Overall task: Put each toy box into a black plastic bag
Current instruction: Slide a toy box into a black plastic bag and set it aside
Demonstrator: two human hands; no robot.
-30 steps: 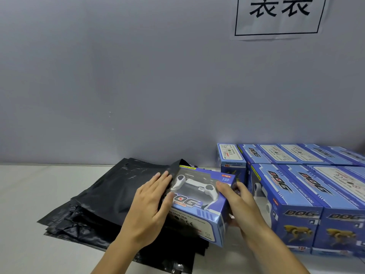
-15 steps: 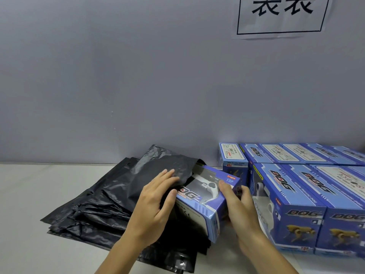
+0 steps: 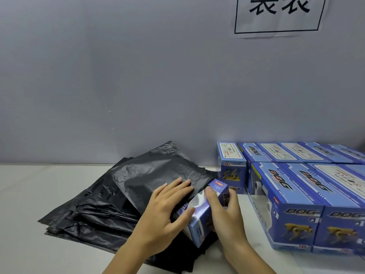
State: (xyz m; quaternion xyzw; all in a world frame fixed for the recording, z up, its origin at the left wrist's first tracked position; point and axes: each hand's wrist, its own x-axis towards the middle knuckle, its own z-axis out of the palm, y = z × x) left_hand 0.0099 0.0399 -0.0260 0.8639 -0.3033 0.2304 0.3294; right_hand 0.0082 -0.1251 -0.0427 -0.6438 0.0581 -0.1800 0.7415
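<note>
A blue toy box (image 3: 203, 216) marked DOG lies mostly inside a black plastic bag (image 3: 158, 175); only its right end sticks out of the bag's mouth. My left hand (image 3: 166, 212) holds the bag's upper edge at the mouth, fingers on top of the plastic and thumb against the box. My right hand (image 3: 225, 212) grips the box's exposed end, thumb on top and fingers behind it. The bag lies on a stack of flat black bags (image 3: 87, 214) on the white table (image 3: 25, 224).
Several more blue DOG boxes (image 3: 296, 204) stand in two rows at the right, close to my right hand. A grey wall rises behind the table, with a paper sign (image 3: 278, 14) on it. Bare table shows at the left and front.
The box has slid left, deeper into the bag; the bag's top sheet now covers most of it. My right hand moved left with the box, and my left hand shifted along the bag's edge.
</note>
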